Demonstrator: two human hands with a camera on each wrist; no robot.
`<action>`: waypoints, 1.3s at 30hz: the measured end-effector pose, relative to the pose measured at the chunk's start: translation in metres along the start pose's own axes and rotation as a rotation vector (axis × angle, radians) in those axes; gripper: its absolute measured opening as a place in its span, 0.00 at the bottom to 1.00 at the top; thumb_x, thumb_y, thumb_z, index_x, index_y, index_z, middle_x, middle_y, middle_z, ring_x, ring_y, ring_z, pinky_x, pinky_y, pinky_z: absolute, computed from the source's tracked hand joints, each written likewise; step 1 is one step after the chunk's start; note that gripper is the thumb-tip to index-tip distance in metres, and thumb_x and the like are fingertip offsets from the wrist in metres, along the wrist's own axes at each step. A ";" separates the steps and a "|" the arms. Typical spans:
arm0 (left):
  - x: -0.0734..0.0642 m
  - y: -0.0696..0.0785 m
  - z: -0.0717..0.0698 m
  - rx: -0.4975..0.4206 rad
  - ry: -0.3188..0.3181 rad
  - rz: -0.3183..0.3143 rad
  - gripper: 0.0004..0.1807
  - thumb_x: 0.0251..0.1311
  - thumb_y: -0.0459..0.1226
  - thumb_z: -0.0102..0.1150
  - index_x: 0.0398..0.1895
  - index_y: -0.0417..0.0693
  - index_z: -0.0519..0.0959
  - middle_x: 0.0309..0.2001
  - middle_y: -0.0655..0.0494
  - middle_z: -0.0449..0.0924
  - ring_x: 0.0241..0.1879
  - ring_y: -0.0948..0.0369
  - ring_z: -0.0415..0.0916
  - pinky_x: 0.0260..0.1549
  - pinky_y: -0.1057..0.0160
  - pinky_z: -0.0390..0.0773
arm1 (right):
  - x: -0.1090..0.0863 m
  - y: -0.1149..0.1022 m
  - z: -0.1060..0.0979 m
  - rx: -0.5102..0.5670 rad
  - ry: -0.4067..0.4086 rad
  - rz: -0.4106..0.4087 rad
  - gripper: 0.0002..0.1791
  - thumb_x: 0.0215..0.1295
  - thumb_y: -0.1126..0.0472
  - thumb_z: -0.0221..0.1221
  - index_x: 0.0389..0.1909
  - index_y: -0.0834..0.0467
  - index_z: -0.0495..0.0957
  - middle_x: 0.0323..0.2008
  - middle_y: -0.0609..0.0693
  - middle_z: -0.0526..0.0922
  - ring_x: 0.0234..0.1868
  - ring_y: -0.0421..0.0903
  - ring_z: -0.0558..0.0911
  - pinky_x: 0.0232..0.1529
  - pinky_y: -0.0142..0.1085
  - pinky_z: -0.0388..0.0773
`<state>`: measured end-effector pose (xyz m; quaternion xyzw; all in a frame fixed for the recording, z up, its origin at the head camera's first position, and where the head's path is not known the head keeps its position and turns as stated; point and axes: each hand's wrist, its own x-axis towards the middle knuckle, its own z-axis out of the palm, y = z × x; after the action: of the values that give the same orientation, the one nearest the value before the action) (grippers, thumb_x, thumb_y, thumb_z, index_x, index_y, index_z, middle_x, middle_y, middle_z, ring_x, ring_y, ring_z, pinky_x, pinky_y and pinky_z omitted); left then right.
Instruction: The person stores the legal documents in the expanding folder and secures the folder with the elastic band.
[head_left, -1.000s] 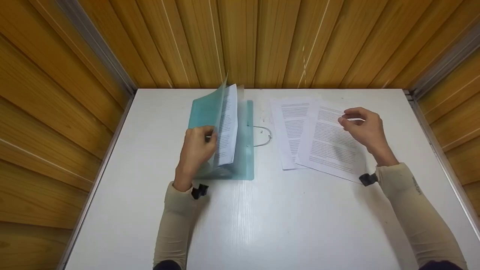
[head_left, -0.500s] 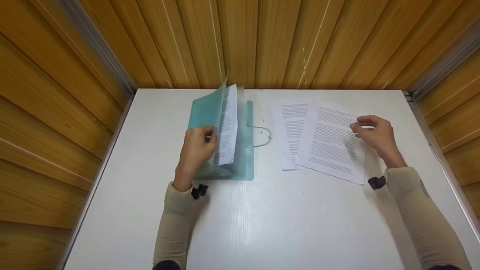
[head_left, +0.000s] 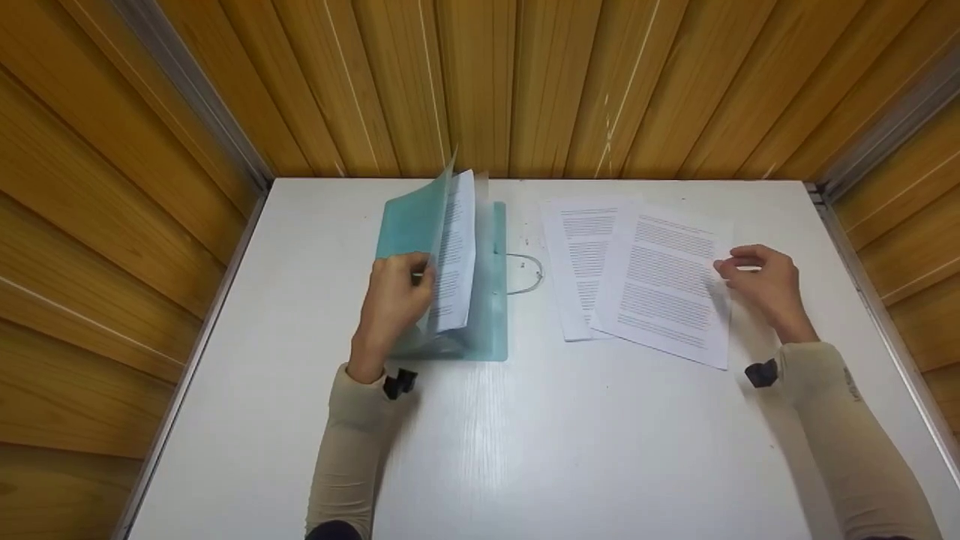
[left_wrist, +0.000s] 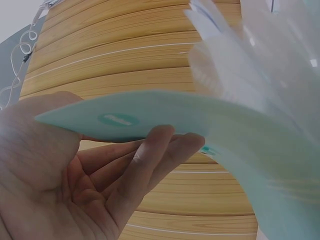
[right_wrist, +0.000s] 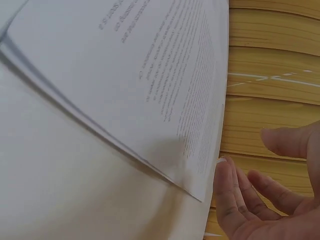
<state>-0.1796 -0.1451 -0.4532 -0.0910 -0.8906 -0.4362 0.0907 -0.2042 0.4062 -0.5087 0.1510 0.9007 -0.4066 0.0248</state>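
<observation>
A translucent teal folder (head_left: 499, 322) lies on the left half of the table, its cover (head_left: 409, 217) lifted on edge. My left hand (head_left: 395, 304) pinches the edge of this cover, which passes between thumb and fingers in the left wrist view. Printed pages (head_left: 455, 262) stand tilted inside the folder. From the folder's right strip, a thin bent metal fastener (head_left: 541, 273) sticks out. Two printed paper stacks lie to the right, the front stack (head_left: 664, 285) overlapping the back one (head_left: 581, 262). By the front stack's right edge hovers my right hand (head_left: 769, 289), fingers loosely bent, nothing between them.
The white table (head_left: 562, 442) has wood-panel walls (head_left: 517, 82) along its back and both sides. A white coiled cable (left_wrist: 22, 47) hangs at the upper left of the left wrist view.
My right hand has moved right and slightly toward me, from over the front paper stack to beside its right edge. The left hand and the folder have stayed in place.
</observation>
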 end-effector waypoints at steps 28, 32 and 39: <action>-0.001 0.005 -0.002 0.031 0.002 -0.012 0.13 0.70 0.27 0.60 0.52 0.28 0.87 0.48 0.35 0.90 0.44 0.47 0.91 0.41 0.48 0.89 | -0.006 0.019 0.008 -0.106 0.029 0.000 0.38 0.73 0.48 0.65 0.69 0.73 0.70 0.63 0.72 0.77 0.62 0.65 0.78 0.45 0.31 0.71; -0.002 0.006 -0.003 0.027 -0.001 -0.014 0.13 0.70 0.28 0.60 0.52 0.29 0.87 0.48 0.36 0.90 0.44 0.48 0.90 0.41 0.49 0.89 | -0.005 0.018 0.010 -0.131 0.016 0.007 0.40 0.72 0.49 0.66 0.70 0.74 0.68 0.63 0.73 0.75 0.61 0.66 0.77 0.49 0.39 0.74; -0.002 0.008 -0.004 0.022 -0.011 -0.017 0.12 0.71 0.28 0.60 0.49 0.29 0.88 0.47 0.37 0.90 0.43 0.48 0.90 0.41 0.49 0.89 | -0.003 0.017 0.016 -0.167 0.021 -0.014 0.40 0.70 0.54 0.68 0.70 0.77 0.66 0.62 0.75 0.73 0.58 0.67 0.74 0.54 0.52 0.75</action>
<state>-0.1755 -0.1437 -0.4444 -0.0848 -0.8967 -0.4264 0.0833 -0.1975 0.4043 -0.5306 0.1460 0.9328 -0.3286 0.0251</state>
